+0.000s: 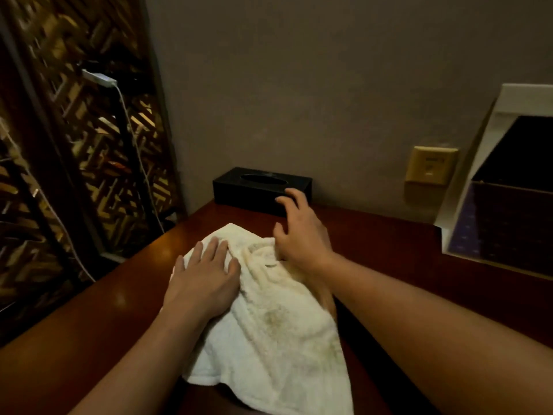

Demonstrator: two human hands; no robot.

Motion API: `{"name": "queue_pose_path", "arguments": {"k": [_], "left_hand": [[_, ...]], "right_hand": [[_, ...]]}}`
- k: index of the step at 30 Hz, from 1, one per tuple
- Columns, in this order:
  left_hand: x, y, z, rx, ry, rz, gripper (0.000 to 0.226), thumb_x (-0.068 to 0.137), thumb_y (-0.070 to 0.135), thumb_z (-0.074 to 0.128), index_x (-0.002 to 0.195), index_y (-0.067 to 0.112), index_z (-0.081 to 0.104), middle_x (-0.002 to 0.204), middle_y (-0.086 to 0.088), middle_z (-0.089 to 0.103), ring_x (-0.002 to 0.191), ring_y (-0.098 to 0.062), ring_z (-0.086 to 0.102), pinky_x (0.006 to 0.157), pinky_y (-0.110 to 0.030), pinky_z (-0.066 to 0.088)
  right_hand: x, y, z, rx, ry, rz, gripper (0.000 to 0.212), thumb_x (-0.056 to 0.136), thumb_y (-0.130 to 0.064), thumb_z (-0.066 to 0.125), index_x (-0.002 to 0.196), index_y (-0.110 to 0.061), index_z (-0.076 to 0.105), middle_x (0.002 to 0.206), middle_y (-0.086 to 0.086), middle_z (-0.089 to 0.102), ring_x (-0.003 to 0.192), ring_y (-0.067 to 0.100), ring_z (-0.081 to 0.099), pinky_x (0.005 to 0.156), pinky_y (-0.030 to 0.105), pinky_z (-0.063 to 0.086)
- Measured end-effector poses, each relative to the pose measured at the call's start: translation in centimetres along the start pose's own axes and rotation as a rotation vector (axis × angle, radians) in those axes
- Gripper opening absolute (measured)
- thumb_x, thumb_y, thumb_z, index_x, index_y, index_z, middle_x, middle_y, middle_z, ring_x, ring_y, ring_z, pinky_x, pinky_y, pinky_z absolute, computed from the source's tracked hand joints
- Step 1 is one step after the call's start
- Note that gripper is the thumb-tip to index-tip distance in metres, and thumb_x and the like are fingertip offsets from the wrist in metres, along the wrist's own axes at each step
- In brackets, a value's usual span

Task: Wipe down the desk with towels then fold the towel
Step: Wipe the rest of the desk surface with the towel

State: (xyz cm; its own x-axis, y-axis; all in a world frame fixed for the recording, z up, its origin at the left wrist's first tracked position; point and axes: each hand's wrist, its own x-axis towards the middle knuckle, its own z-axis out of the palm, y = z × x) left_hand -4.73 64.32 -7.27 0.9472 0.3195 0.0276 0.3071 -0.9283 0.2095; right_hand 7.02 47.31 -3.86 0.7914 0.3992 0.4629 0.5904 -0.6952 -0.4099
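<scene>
A white, slightly stained towel (269,324) lies crumpled on the dark red-brown desk (389,253), hanging over its near edge. My left hand (203,274) presses flat on the towel's far left part, fingers spread. My right hand (302,232) hovers just past the towel's far right corner, fingers apart and curled, holding nothing; its fingertips are close to the black tissue box (257,188).
The tissue box stands against the grey wall at the back of the desk. A dark box with a white frame (508,205) occupies the right side. A wall socket (431,166) sits above the desk. A white cable (131,130) hangs by the patterned panel on the left.
</scene>
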Motion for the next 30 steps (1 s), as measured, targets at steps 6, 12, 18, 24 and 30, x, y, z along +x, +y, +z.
{"name": "queue_pose_path", "arguments": {"k": [6, 12, 18, 24, 30], "left_hand": [[2.8, -0.3, 0.0, -0.014, 0.005, 0.003, 0.067, 0.102, 0.058, 0.007, 0.163, 0.031, -0.002, 0.169, 0.011, -0.012, 0.156, -0.015, -0.013, 0.126, -0.051, -0.004], [3.8, -0.6, 0.2, -0.009, 0.009, 0.011, 0.067, 0.102, 0.058, 0.008, 0.163, 0.031, -0.003, 0.169, 0.011, -0.012, 0.156, -0.016, -0.013, 0.125, -0.052, -0.004], [3.6, -0.6, 0.1, -0.003, 0.005, 0.017, 0.067, 0.102, 0.057, 0.008, 0.163, 0.031, -0.001, 0.17, 0.01, -0.01, 0.156, -0.017, -0.011, 0.125, -0.053, -0.003], [3.5, -0.4, 0.1, 0.021, 0.025, 0.022, 0.067, 0.102, 0.054, 0.008, 0.163, 0.028, 0.003, 0.171, 0.006, -0.005, 0.157, -0.019, -0.008, 0.125, -0.053, -0.005], [2.4, -0.3, 0.1, 0.033, 0.067, 0.034, 0.064, 0.103, 0.048, 0.009, 0.163, 0.026, 0.009, 0.171, 0.002, 0.001, 0.157, -0.018, -0.007, 0.125, -0.052, -0.004]], "right_hand": [[10.5, 4.9, 0.6, -0.292, -0.306, 0.028, 0.093, 0.093, -0.061, 0.065, 0.164, -0.033, 0.014, 0.172, -0.012, 0.005, 0.145, 0.027, 0.042, 0.107, 0.045, 0.05], [11.4, 4.8, 1.9, -0.472, -0.268, -0.048, 0.075, 0.101, -0.051, 0.057, 0.163, -0.041, 0.015, 0.171, -0.01, 0.02, 0.141, 0.029, 0.047, 0.102, 0.048, 0.051], [7.1, 7.7, -3.2, -0.532, -0.27, -0.001, 0.071, 0.103, -0.045, 0.057, 0.162, -0.045, 0.017, 0.167, -0.011, 0.03, 0.133, 0.029, 0.055, 0.092, 0.048, 0.057], [0.5, 13.1, -11.6, -0.661, -0.29, 0.137, 0.07, 0.099, -0.055, 0.058, 0.157, -0.052, 0.02, 0.142, 0.002, 0.057, 0.115, 0.026, 0.064, 0.081, 0.04, 0.059], [-2.5, 14.1, -15.4, -0.826, -0.321, 0.228, 0.076, 0.095, -0.06, 0.06, 0.158, -0.05, 0.019, 0.132, 0.001, 0.062, 0.104, 0.019, 0.067, 0.071, 0.031, 0.058]]}}
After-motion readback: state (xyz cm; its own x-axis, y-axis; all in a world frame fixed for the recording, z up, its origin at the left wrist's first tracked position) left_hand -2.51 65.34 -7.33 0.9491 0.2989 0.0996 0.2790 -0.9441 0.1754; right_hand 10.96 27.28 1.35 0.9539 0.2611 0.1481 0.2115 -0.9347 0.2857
